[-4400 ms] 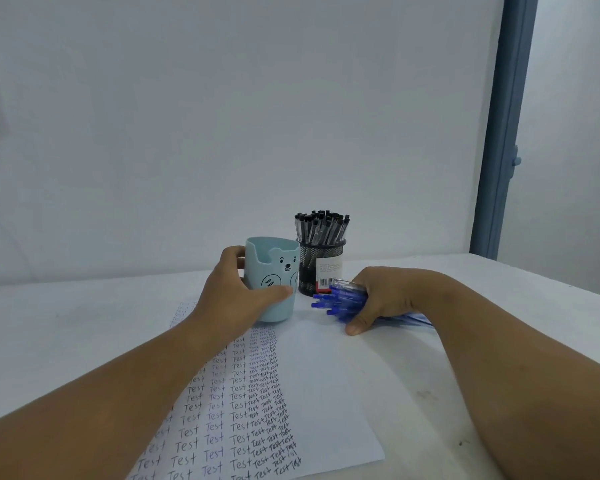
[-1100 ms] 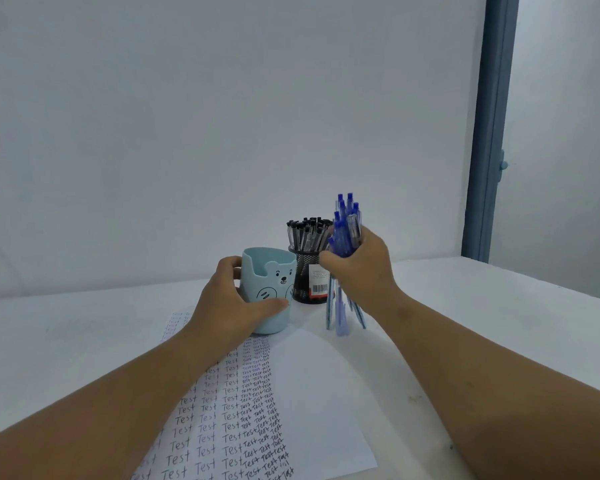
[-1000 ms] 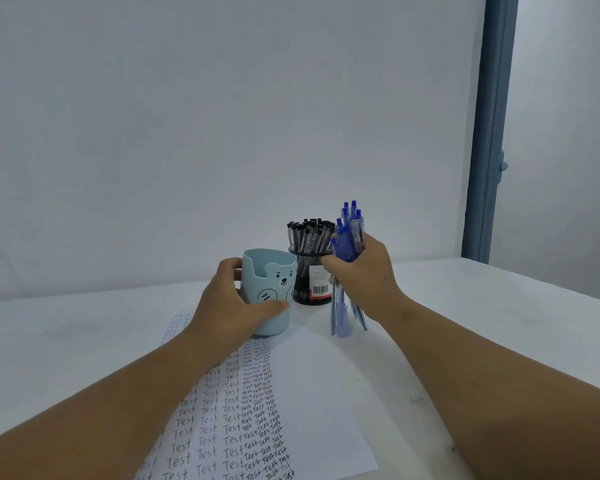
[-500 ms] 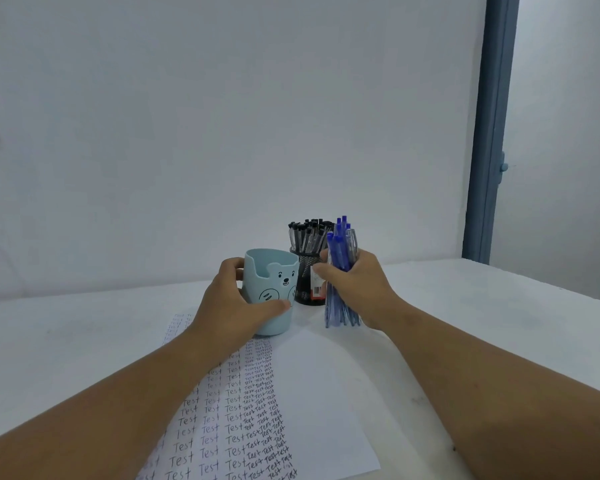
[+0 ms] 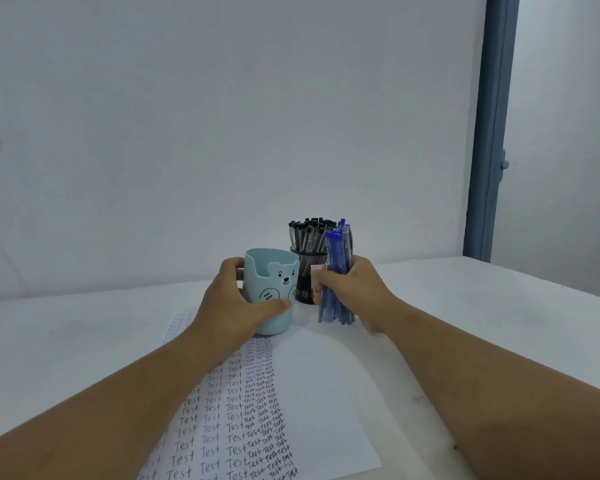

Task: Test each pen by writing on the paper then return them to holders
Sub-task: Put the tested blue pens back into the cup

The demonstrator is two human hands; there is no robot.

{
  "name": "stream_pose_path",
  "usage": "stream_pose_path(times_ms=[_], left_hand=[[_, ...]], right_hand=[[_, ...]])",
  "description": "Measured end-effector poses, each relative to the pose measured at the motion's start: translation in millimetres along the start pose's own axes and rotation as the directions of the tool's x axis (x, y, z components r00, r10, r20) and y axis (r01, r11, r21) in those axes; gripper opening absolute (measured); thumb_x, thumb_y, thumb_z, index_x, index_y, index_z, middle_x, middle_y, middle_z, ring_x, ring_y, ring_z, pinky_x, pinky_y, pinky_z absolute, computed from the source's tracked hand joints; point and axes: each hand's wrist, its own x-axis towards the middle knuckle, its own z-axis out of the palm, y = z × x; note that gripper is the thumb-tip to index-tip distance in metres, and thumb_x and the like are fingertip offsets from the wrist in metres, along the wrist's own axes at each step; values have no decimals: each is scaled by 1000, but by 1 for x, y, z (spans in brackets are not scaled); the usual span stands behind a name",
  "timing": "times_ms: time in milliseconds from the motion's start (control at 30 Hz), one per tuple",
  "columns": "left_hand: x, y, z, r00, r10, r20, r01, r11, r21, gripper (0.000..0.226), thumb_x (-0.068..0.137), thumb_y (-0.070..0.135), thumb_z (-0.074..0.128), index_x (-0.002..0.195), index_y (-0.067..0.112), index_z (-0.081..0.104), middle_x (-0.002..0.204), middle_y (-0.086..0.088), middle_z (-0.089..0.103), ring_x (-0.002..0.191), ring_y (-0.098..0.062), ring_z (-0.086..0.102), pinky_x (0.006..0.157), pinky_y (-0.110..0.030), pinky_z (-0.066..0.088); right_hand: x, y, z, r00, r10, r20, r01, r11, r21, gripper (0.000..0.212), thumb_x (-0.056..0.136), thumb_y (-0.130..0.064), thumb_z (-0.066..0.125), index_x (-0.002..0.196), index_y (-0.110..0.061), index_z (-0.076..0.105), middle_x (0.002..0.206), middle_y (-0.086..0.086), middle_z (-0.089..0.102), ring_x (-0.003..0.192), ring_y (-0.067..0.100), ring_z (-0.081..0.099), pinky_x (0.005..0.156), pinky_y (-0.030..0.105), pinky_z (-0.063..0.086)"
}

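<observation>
My left hand (image 5: 234, 304) grips a light blue bear-face pen holder (image 5: 272, 275) that stands on the table and looks empty. My right hand (image 5: 355, 292) holds a bundle of blue pens (image 5: 338, 261) upright, their tips resting on the table just right of the holder. Behind them stands a black mesh holder (image 5: 307, 271) full of black-capped pens (image 5: 309, 233). A white paper (image 5: 312, 393) lies in front, its left half covered with rows of the written word "Test".
The white table (image 5: 482, 323) runs to a white wall behind. A blue door frame (image 5: 489, 133) rises at the right. The table's right edge falls away near the frame.
My right hand picked the blue pens up off the table, stood them upright and lowered them until their tips rest on the table. My left hand stayed on the blue holder.
</observation>
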Motion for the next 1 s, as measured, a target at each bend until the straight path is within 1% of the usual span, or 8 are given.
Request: stream_pose_path(times_ms=[167,233,400,500,567,700,833,1000], left_hand=[[0,-1,-1,1000,9,1,-9,1000,20,74,70,28,90,124,34,40,111,25,52,93,3,58,59,-11,47],[0,0,-2,1000,21,0,-21,999,31,74,70,27,90,124,35,40,111,23,54,93,3,58,57,-9,47],[-2,2,0,993,118,20,-120,987,112,78,68,28,92,126,38,40,109,19,59,91,3,60,59,-7,49],[-2,2,2,980,196,42,-200,964,176,78,66,34,92,122,46,40,115,18,57,100,-2,57,63,-11,51],[-2,4,5,970,236,55,-242,946,215,77,65,37,92,119,51,39,115,21,56,105,-3,56,65,-11,50],[-8,12,13,957,281,68,-288,942,169,73,66,33,92,115,50,40,111,25,56,102,10,54,69,-7,50],[-10,14,16,947,311,74,-320,927,195,72,66,34,90,112,53,38,110,25,55,102,13,51,71,-11,53],[-10,13,18,944,327,52,-330,917,222,73,65,37,90,117,46,39,110,23,55,102,13,50,71,-9,51]], right_hand=[[1,-3,1,1000,-22,-16,23,999,46,18,93,-7,67,107,2,60,80,12,72,60,17,70,55,22,55],[0,-9,4,997,-65,-45,71,986,153,15,92,1,65,104,-1,56,77,15,66,57,21,66,57,30,58],[-4,-46,6,937,-169,-305,281,885,372,13,96,-4,64,102,-6,53,73,11,61,58,21,64,62,35,61],[-13,-66,8,877,-246,-412,406,837,366,14,97,-9,66,101,-7,52,77,12,61,60,21,66,63,35,61],[-19,-74,13,863,-286,-416,446,818,364,14,96,-9,67,99,-8,53,77,12,63,61,21,66,64,35,61],[-27,-76,25,920,-266,-287,358,868,344,14,95,-12,68,98,-15,55,78,6,67,64,17,69,67,32,62],[-22,-65,30,952,-194,-239,239,954,180,18,90,-25,74,97,-30,58,94,1,72,87,18,73,84,37,60],[-23,-70,27,964,-158,-213,206,952,226,11,90,-30,75,87,-26,65,83,0,73,80,16,71,75,31,59]])
